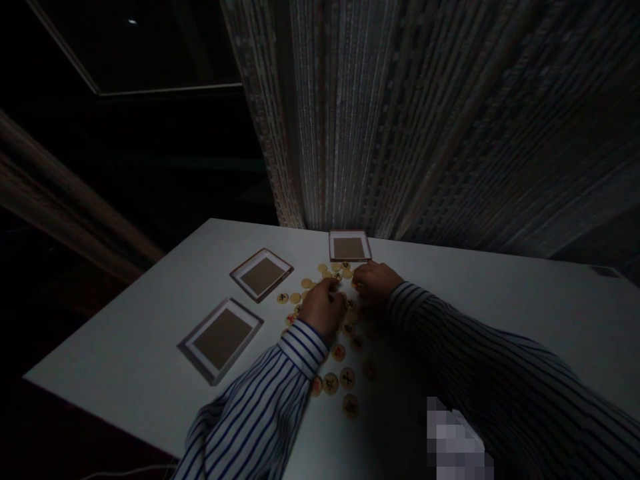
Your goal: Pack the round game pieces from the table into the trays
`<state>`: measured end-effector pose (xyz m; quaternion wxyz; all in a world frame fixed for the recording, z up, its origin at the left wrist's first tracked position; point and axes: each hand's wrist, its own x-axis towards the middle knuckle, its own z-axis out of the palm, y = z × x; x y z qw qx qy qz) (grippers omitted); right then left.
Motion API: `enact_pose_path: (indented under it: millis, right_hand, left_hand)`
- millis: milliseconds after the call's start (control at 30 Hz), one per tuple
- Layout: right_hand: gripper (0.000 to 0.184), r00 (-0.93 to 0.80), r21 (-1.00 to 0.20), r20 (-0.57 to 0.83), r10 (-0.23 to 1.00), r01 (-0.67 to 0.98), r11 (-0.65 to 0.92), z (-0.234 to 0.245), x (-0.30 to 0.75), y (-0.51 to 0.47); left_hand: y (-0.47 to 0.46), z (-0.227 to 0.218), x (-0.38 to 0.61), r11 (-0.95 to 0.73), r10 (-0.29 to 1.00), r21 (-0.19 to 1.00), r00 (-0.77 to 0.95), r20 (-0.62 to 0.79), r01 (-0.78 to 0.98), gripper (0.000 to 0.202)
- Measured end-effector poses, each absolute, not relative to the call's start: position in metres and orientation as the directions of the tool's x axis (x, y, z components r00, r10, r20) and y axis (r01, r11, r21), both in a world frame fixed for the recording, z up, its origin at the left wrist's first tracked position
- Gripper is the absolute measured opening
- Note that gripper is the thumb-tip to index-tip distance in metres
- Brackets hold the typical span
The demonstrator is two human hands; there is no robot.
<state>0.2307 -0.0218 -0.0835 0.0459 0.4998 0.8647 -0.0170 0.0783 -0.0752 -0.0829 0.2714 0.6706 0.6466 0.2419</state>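
Several round, pale wooden Chinese chess pieces (347,378) with red or black characters lie scattered over the middle of a white table (140,327). Some show only a plain face, such as the piece (307,283) left of the hands. My left hand (324,308) is among them, its fingers curled together, with pieces right by the fingertips. On the far right side of the scatter, my right hand (376,283) is also closed, fingertips down at the pieces. What either hand grips, if anything, is hidden by the fingers and the dim light.
Two shallow rectangular boxes with brown bottoms, a near box (223,339) and a farther box (262,274), lie left of the pieces. A third box (349,246) sits at the back edge. Behind the table hangs a string curtain (340,120). A pixelated patch (457,440) is at bottom right.
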Motion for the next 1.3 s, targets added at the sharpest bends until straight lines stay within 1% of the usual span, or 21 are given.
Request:
enact_pose_path:
  millis: [300, 500, 667, 767, 833, 867, 933, 1000, 1100, 1300]
  right_hand:
    - [0.023, -0.508, 0.03, -0.079, 0.858, 0.859, 0.511, -0.084, 0.231, -0.022]
    - [0.024, -0.492, 0.034, -0.094, 0.866, 0.867, 0.496, -0.082, 0.228, -0.024]
    - [0.022, -0.471, 0.019, -0.102, 0.876, 0.88, 0.475, -0.082, 0.228, -0.023]
    - [0.024, -0.468, 0.001, -0.077, 0.88, 0.883, 0.47, -0.074, 0.233, -0.028]
    - [0.026, -0.486, -0.034, -0.019, 0.874, 0.874, 0.485, -0.065, 0.24, -0.036]
    - [0.026, -0.504, -0.067, 0.039, 0.863, 0.86, 0.506, -0.06, 0.245, -0.043]
    - [0.025, -0.546, -0.113, 0.14, 0.826, 0.82, 0.561, -0.05, 0.256, -0.057]
    - [0.026, -0.571, -0.131, 0.217, 0.791, 0.786, 0.604, -0.042, 0.266, -0.073]
    - [0.027, -0.581, -0.143, 0.277, 0.765, 0.762, 0.631, -0.036, 0.28, -0.094]
    - [0.031, -0.54, -0.196, 0.324, 0.777, 0.765, 0.613, -0.038, 0.313, -0.128]
  left_hand:
    - [-0.074, -0.085, 0.076, -0.036, 0.999, 0.697, 0.039, 0.012, 0.716, 0.032]
    - [-0.075, -0.084, 0.074, -0.027, 1.0, 0.7, 0.028, 0.01, 0.714, 0.031]
    - [-0.076, -0.083, 0.072, -0.016, 1.0, 0.717, 0.008, 0.014, 0.697, 0.031]
    - [-0.076, -0.082, 0.072, -0.023, 0.999, 0.749, -0.009, 0.038, 0.663, 0.028]
    - [-0.077, -0.079, 0.075, -0.029, 0.999, 0.811, -0.009, 0.042, 0.584, 0.025]
    - [-0.078, -0.077, 0.078, -0.019, 1.0, 0.856, -0.002, 0.023, 0.517, 0.024]
    - [-0.081, -0.07, 0.087, 0.031, 0.998, 0.937, 0.033, -0.046, 0.348, 0.021]
    - [-0.088, -0.064, 0.097, 0.086, 0.99, 0.978, 0.091, -0.105, 0.19, 0.021]
    - [-0.101, -0.058, 0.113, 0.115, 0.979, 0.992, 0.164, -0.122, 0.051, 0.022]
    - [-0.124, -0.063, 0.144, 0.128, 0.961, 0.991, 0.251, -0.113, -0.043, 0.028]
